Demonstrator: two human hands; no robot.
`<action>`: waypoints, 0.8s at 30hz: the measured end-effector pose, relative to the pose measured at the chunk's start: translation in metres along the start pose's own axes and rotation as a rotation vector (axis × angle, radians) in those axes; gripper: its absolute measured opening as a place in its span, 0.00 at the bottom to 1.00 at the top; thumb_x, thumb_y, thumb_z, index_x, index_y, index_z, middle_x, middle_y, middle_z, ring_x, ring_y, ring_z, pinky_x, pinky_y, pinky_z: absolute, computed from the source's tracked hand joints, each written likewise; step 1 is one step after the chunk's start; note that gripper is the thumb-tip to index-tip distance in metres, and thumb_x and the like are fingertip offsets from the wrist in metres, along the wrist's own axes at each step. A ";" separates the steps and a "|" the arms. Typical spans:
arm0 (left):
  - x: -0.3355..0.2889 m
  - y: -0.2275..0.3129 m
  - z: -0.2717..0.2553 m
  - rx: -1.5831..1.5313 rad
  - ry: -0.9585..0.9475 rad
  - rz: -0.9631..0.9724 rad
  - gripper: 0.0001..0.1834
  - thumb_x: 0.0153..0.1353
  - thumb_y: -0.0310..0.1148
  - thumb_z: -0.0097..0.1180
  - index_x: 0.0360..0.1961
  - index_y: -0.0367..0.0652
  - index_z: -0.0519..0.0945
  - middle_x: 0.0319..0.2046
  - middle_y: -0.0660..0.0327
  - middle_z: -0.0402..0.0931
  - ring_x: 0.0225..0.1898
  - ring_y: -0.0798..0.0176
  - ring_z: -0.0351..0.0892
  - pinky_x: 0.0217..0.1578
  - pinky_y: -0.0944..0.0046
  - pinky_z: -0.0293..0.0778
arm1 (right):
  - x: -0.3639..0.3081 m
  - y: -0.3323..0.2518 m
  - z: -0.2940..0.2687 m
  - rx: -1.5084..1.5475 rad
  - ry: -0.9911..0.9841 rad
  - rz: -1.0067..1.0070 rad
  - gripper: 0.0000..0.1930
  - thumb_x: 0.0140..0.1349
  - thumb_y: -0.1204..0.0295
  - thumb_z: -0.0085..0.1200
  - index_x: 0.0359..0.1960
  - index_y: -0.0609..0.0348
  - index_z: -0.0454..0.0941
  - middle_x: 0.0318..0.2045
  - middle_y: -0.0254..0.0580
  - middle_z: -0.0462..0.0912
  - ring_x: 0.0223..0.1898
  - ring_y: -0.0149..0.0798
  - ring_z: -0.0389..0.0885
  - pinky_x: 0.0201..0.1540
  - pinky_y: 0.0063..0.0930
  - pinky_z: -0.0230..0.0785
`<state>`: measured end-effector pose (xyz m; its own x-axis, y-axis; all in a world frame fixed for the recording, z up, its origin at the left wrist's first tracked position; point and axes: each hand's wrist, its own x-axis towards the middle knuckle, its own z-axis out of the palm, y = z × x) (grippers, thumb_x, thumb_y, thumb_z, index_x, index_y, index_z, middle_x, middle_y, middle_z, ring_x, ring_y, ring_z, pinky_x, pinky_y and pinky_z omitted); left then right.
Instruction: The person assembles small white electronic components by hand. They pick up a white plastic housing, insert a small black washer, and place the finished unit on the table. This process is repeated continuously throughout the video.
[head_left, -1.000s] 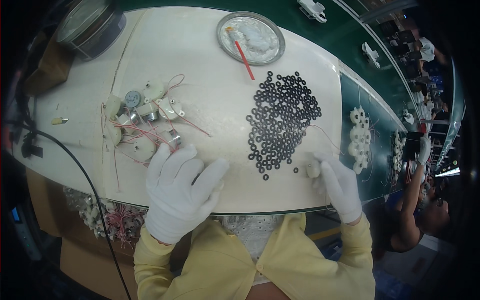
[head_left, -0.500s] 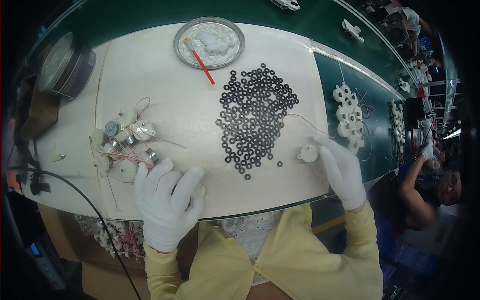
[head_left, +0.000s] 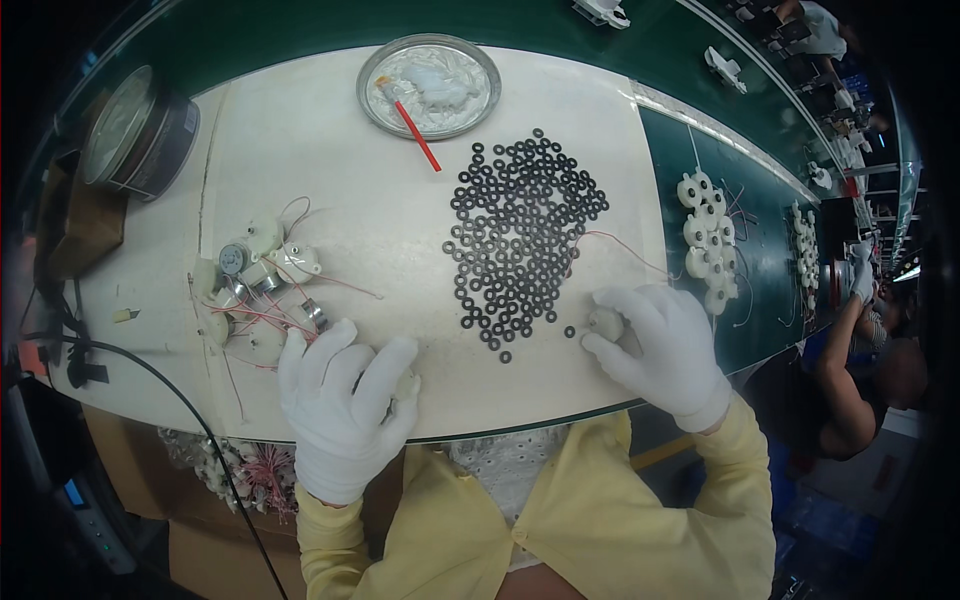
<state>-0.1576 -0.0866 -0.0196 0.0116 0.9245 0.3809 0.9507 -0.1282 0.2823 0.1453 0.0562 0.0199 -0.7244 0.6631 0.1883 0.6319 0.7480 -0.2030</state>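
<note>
My right hand (head_left: 665, 350), in a white glove, closes thumb and fingers round a small round off-white motor (head_left: 606, 323) at the right of the table. A thin red wire (head_left: 625, 241) curves from the rings toward that hand. My left hand (head_left: 345, 425), also gloved, is near the front edge with curled fingers. A pale piece (head_left: 406, 384) shows between its thumb and fingers, mostly hidden, perhaps another motor. Many black rubber rings (head_left: 520, 240) lie flat between and beyond my hands. Beside my left hand sits a heap of wired motors (head_left: 297, 262).
A round metal dish (head_left: 494, 92) of white grease stands at the back, a red-handled brush (head_left: 418, 136) leaning out. On the green surface at right are grouped motors (head_left: 708, 238). A bucket (head_left: 160, 150) and black cable (head_left: 150, 365) are at left. A co-worker's arm (head_left: 838, 340) shows far right.
My right hand has closed its fingers round the round motor, which was beside its fingertips before. The left hand has kept nearly the same pose. The whole view has shifted slightly.
</note>
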 end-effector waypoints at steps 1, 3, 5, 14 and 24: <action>0.001 0.000 0.001 0.010 0.014 -0.001 0.25 0.46 0.34 0.73 0.50 0.57 0.85 0.37 0.65 0.74 0.56 0.52 0.76 0.65 0.36 0.65 | -0.001 -0.001 0.000 -0.008 0.003 -0.004 0.23 0.54 0.60 0.74 0.51 0.47 0.82 0.27 0.31 0.78 0.29 0.39 0.79 0.33 0.35 0.68; 0.002 0.000 0.002 0.018 0.026 0.000 0.24 0.46 0.35 0.73 0.49 0.59 0.86 0.36 0.66 0.73 0.55 0.54 0.76 0.64 0.36 0.65 | -0.003 -0.004 0.004 0.013 -0.014 0.022 0.22 0.54 0.59 0.74 0.50 0.46 0.83 0.27 0.30 0.78 0.29 0.40 0.79 0.34 0.36 0.68; 0.002 0.000 0.002 0.018 0.025 0.004 0.24 0.46 0.36 0.73 0.49 0.59 0.86 0.36 0.66 0.73 0.55 0.54 0.76 0.64 0.36 0.66 | 0.001 -0.010 0.008 0.053 -0.033 0.030 0.22 0.54 0.58 0.74 0.50 0.46 0.83 0.27 0.30 0.78 0.29 0.40 0.79 0.34 0.36 0.68; 0.001 -0.001 0.003 0.015 0.024 0.000 0.25 0.45 0.36 0.74 0.49 0.59 0.86 0.36 0.66 0.73 0.55 0.54 0.76 0.64 0.36 0.66 | 0.008 0.004 -0.002 -0.076 0.074 0.021 0.22 0.54 0.63 0.73 0.52 0.45 0.83 0.28 0.32 0.77 0.28 0.42 0.77 0.31 0.38 0.66; 0.002 -0.002 0.002 0.004 0.018 0.000 0.25 0.46 0.35 0.73 0.50 0.59 0.86 0.36 0.66 0.73 0.55 0.54 0.76 0.64 0.37 0.65 | -0.004 -0.012 -0.027 -0.340 -0.189 -0.220 0.23 0.54 0.67 0.66 0.54 0.43 0.84 0.30 0.29 0.74 0.28 0.37 0.72 0.35 0.34 0.64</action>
<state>-0.1584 -0.0839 -0.0213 0.0056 0.9180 0.3966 0.9520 -0.1263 0.2788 0.1479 0.0449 0.0471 -0.8694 0.4940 0.0061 0.4889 0.8584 0.1552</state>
